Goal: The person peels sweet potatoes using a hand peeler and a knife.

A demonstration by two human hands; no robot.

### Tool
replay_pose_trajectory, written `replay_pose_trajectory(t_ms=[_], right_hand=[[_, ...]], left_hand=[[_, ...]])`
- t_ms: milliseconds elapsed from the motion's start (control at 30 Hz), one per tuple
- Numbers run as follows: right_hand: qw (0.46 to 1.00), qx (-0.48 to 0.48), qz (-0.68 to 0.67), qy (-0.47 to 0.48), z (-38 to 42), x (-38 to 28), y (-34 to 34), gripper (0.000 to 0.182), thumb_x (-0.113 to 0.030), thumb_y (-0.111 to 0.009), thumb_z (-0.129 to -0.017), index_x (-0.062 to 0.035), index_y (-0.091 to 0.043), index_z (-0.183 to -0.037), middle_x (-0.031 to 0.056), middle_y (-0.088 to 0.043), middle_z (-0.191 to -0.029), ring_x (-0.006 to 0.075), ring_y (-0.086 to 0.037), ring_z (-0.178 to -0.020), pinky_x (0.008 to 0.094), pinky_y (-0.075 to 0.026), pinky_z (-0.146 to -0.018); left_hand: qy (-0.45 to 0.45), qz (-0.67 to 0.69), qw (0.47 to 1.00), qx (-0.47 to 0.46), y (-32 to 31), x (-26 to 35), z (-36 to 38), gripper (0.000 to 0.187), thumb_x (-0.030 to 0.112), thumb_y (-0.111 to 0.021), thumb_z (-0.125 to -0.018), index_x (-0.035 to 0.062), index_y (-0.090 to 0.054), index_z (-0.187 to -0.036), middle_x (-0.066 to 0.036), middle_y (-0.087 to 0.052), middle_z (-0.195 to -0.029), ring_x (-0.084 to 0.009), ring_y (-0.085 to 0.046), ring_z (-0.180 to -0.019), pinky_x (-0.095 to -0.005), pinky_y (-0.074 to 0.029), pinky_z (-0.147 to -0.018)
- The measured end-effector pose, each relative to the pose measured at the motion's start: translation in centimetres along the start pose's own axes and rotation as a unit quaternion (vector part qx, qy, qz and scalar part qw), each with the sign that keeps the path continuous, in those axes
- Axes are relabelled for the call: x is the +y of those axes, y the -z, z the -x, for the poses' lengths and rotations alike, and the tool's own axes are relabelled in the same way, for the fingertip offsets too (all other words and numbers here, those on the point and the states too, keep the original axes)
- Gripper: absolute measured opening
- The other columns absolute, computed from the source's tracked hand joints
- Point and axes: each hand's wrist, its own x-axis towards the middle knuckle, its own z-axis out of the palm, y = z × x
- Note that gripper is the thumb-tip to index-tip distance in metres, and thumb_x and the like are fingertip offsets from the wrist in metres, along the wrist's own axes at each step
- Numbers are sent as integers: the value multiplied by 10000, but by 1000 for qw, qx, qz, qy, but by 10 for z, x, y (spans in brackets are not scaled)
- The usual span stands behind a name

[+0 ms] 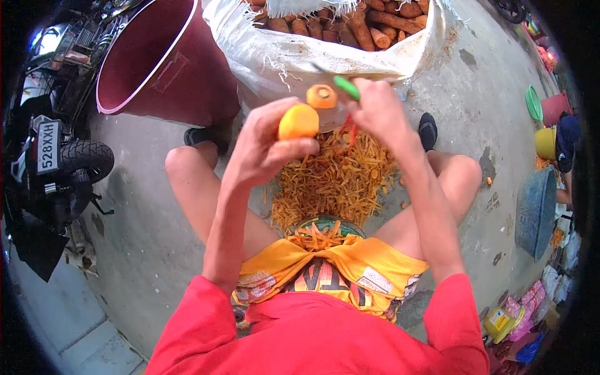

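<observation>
My left hand (265, 137) is closed round a peeled orange carrot (298, 122), its cut end facing up. Just beyond it a carrot top slice (322, 96) appears in mid-air, apart from both hands. In my right hand (382, 112) is a green-handled knife (345, 87), its thin dark blade blurred and pointing up and away to the left. Something red (353, 132) shows below that hand, too blurred to name. Beneath both hands lies a heap of carrot peelings (337, 181), and more peelings rest over a green container (347, 226) between my legs.
Ahead stands a white sack (250, 44) of unpeeled carrots (359, 28). A large maroon bucket (162, 69) leans at the left, beside a parked motorcycle (56, 150). On the right are a blue-grey tub (536, 212), a yellow container (545, 144) and part of another person (567, 144).
</observation>
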Motion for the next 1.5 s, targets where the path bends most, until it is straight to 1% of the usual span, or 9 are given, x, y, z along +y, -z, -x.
replay_pose_trajectory(t_ms=[267,333,433,500,633,800,867,1067,1500], right_hand=[[997,-16,-54,43,8,0,34,306,-288,-740,-917,-7,-694,-1029,240,-686,-821,437,-683,-809,493,-528,-732],[997,-34,-56,44,9,-4,31,343,-306,-761,-901,0,-696,-1042,247,-689,-841,432,-685,-806,480,-533,-737],[991,-22,-119,55,11,-13,32,404,-385,-754,-928,9,-682,-986,196,-708,-840,371,-703,-755,456,-534,-726],[953,44,-289,83,1,-8,22,506,-544,-594,-1030,-41,-643,-1015,12,-630,-796,128,-567,-597,319,-462,-551],[776,70,-618,-107,1,-40,27,700,-726,-294,-1048,-109,-581,-1212,-54,-535,-762,3,-360,-512,162,-255,-416],[917,157,-365,-40,20,-29,-29,547,-580,-391,-1094,-94,-597,-1238,9,-588,-783,85,-515,-575,238,-423,-497],[937,115,-322,71,36,-80,-7,314,-79,-611,-969,-7,-541,-1267,231,-625,-1083,434,-640,-1057,513,-506,-903],[977,57,-82,187,55,-72,45,324,-162,-703,-955,-34,-626,-1242,192,-630,-1149,353,-654,-1064,426,-540,-885],[948,178,-261,-27,121,-52,85,323,-195,-695,-958,-55,-650,-1246,136,-661,-1182,264,-658,-1084,381,-533,-909]], left_hand=[[119,105,986,-54,65,-4,12,295,276,-759,-952,23,-685,-1084,38,-650,-852,-41,-532,-815,-239,-458,-696],[84,174,961,199,91,-10,-7,539,570,-531,-1045,56,-638,-1167,11,-642,-918,-70,-539,-726,-237,-458,-630],[47,403,863,301,126,-16,-25,545,555,-448,-1078,57,-633,-1199,20,-582,-899,-81,-554,-768,-235,-448,-672],[96,363,869,323,99,-27,-24,572,578,-485,-1056,61,-627,-1255,20,-584,-973,-84,-567,-839,-244,-469,-703],[172,451,854,195,-14,-49,5,621,479,-669,-985,111,-498,-1455,2,-586,-1203,-94,-598,-1016,-235,-503,-794],[160,527,826,121,-82,-38,10,641,476,-707,-975,193,-450,-1489,-32,-596,-1232,-79,-611,-1038,-218,-509,-809],[321,537,771,119,-86,-52,12,630,614,-481,-1053,151,-486,-1480,0,-580,-1348,-118,-590,-1153,-299,-522,-925],[253,547,758,250,-78,-48,4,544,579,-429,-1085,152,-533,-1406,-12,-654,-1181,-163,-645,-1115,-350,-535,-971],[290,515,753,288,-74,-41,8,484,541,-588,-1039,111,-605,-1259,37,-636,-1131,-91,-589,-981,-278,-489,-881]])
